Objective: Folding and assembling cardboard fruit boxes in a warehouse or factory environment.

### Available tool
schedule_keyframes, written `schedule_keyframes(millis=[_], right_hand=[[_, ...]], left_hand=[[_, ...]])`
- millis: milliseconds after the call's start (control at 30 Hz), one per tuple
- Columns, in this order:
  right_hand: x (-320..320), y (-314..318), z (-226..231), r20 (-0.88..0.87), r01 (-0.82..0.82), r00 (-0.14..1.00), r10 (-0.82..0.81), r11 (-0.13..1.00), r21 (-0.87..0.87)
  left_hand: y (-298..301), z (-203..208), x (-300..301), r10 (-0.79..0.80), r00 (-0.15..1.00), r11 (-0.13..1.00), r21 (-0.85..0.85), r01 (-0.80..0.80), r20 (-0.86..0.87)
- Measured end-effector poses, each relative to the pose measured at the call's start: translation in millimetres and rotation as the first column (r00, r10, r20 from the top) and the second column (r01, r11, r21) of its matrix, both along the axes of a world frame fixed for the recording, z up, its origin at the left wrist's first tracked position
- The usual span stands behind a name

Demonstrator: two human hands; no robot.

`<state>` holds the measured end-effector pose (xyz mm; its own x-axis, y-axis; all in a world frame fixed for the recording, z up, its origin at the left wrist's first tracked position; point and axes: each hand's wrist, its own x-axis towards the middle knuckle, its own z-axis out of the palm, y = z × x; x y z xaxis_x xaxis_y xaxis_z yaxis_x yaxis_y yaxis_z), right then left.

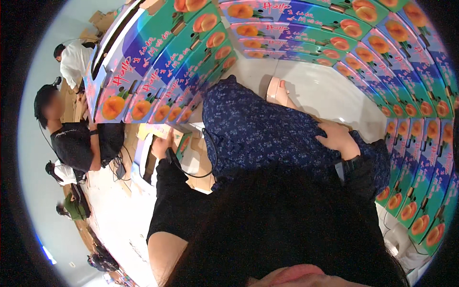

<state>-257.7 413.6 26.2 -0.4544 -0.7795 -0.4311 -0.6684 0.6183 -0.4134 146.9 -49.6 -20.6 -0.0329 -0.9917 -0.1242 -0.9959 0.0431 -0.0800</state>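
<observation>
My left hand [162,147] is at the left, its fingers closed over the edge of an open fruit carton [181,145] with green, white and yellow parts. Small and partly turned away, the fingers do not show one by one. My right hand [338,138] lies on the dark blue flowered skirt [267,129] over my lap, thumb and fingers apart, nothing seen in it. A black cable [210,153] loops down beside my left wrist.
Stacks of printed fruit cartons rise at the left [167,62], ahead [296,28] and at the right [416,158]. A sandalled foot [282,92] stands on the pale floor [325,86]. Several people, one in a black shirt [74,143], work along a table at far left.
</observation>
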Motion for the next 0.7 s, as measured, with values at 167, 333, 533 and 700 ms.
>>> schedule_keyframes(millis=[167, 333, 533, 700], right_hand=[[-1, 0, 5, 0.006, -0.005, 1.000, 0.005, 1.000, 0.016], [1, -8, 13, 0.025, -0.016, 1.000, 0.014, 0.997, 0.072], [-2, 0, -10, 0.005, -0.037, 0.999, 0.037, 0.999, 0.007], [-2, -13, 9, -0.034, -0.079, 0.996, 0.083, 0.992, 0.101]], left_hand=[[30, 22, -3, -0.022, 0.989, 0.979, -0.202, -0.008, -0.147], [62, 45, 12, -0.206, 0.922, 0.779, -0.625, -0.048, -0.328], [87, 140, 12, -0.506, 0.745, 0.446, -0.871, -0.205, -0.435], [119, 243, 19, -0.579, 0.723, 0.064, -0.904, -0.422, -0.378]])
